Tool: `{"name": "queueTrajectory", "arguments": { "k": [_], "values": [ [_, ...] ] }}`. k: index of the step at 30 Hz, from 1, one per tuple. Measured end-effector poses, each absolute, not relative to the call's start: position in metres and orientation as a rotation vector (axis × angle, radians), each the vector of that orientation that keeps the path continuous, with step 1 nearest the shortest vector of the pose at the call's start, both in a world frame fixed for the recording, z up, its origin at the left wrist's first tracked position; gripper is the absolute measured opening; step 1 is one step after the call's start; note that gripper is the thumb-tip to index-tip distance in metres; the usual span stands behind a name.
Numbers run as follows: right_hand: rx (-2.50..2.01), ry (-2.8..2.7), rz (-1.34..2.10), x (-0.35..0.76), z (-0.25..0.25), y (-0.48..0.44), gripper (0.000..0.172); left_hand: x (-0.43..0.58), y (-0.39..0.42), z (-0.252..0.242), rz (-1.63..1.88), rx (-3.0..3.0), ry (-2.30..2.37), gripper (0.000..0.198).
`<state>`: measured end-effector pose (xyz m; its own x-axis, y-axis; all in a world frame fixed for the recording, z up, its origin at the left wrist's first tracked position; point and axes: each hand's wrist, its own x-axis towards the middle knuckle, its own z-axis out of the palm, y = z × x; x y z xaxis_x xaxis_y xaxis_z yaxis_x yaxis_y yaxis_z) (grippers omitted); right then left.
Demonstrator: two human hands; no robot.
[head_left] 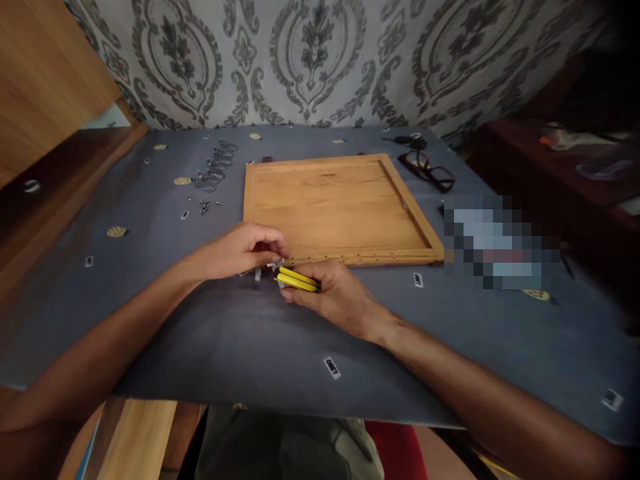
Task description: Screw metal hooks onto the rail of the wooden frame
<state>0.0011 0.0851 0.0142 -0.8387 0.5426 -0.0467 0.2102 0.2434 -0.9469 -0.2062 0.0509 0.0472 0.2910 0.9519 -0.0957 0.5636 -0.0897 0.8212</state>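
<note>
A shallow wooden frame with a board in it [325, 207] lies on the cloth-covered table, its near edge lined with small dark holes. My right hand [340, 293] is closed around yellow-handled pliers [297, 279], just in front of that edge. At the near left corner, my left hand [250, 250] has its fingertips pinched at a small metal piece [274, 265], beside the left end of the pliers. What kind of piece it is I cannot make out. Another small grey metal piece [257, 274] shows below the left fingers.
Back left on the table [225, 353] lie a row of wire hooks [215, 167] and several small screws [204, 207]. Folded eyeglasses [427, 172] and a dark-handled tool [407, 139] lie back right. A blurred-out object [495, 243] is at the right. A patterned wall [315, 60] rises behind.
</note>
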Motion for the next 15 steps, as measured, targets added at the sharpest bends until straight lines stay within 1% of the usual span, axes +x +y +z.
{"name": "queueTrajectory", "arguments": {
  "k": [6,9,13,15],
  "values": [
    [-0.781,-2.067,1.852,0.000,0.011,0.092,0.022,-0.209,0.048,0.053,0.665,1.832,1.507,0.023],
    [-0.784,-2.031,1.917,-0.001,0.009,0.095,0.021,-0.216,0.042,0.062,0.619,1.868,1.532,0.024],
    [-0.815,-2.011,1.970,-0.004,0.006,0.097,0.019,-0.220,0.032,0.067,0.425,2.013,1.502,0.039],
    [-0.836,-1.993,1.983,-0.005,0.005,0.097,0.019,-0.218,0.029,0.063,0.356,2.071,1.528,0.043]
  ]
}}
